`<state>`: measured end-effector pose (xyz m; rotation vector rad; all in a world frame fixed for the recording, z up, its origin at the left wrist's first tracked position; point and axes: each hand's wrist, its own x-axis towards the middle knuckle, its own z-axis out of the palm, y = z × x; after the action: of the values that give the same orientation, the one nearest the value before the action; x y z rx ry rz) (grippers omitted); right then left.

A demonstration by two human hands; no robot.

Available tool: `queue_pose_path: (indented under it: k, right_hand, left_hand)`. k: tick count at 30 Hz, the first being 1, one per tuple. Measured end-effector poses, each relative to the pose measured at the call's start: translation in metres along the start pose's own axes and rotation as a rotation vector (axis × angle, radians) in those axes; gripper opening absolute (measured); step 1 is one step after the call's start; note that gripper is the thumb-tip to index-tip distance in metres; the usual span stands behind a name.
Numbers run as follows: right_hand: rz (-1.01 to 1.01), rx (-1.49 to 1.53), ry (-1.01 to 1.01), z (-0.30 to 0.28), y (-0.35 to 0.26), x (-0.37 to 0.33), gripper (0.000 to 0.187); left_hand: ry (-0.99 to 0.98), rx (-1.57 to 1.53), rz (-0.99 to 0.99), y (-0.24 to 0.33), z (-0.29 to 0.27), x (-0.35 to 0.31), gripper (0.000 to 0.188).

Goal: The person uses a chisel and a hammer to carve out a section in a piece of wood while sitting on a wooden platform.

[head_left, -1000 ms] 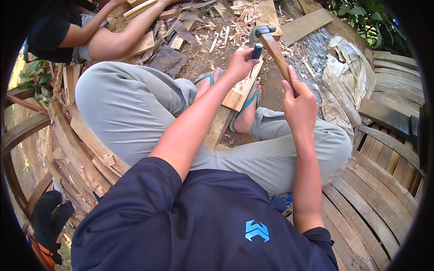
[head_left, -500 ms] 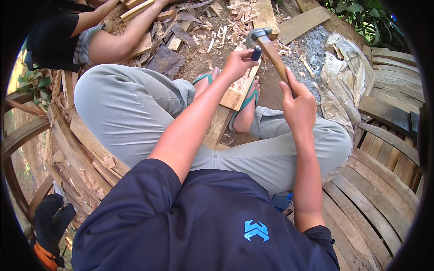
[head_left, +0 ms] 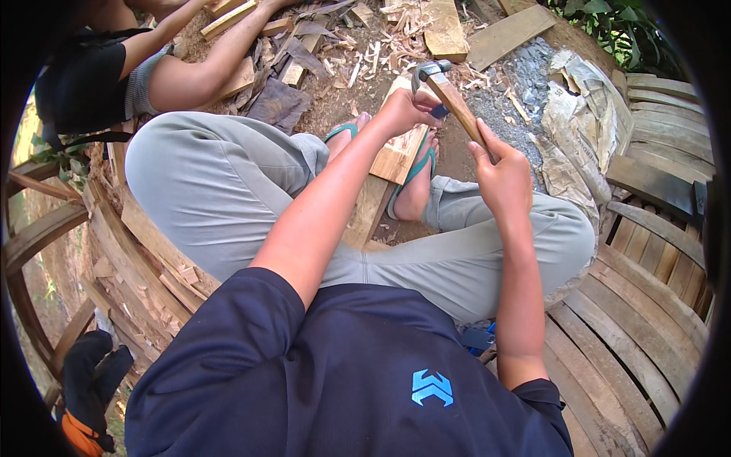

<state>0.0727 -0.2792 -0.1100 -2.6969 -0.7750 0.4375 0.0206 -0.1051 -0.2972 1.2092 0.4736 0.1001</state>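
Right hand (head_left: 499, 171) clamped on the wooden-handled steel claw hammer (head_left: 449, 95), long axis slanting up-left, head just above and beyond the left hand (head_left: 403, 110). Left hand closed on something small and blue, pressed to the pale wooden block (head_left: 396, 156) held between green-sandalled feet. Hands near but apart; left hand nearer the block.

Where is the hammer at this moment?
In the head view the hammer sits upper centre-right, its wooden handle gripped by the right hand, its metal head just above the left hand, which rests on the wooden block between the feet.
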Motion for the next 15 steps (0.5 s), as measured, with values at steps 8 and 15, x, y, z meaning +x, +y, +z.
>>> queue_pose_path:
  k: [8, 15]
  right_hand:
    - [-0.01, 0.237, 0.056, 0.002, 0.01, 0.008, 0.042]
    - [-0.003, 0.254, 0.053, -0.003, 0.014, 0.011, 0.043]
  left_hand:
    - [0.335, 0.018, 0.182, -0.014, -0.007, 0.014, 0.031]
    - [0.667, -0.055, 0.245, -0.022, -0.03, 0.02, 0.037]
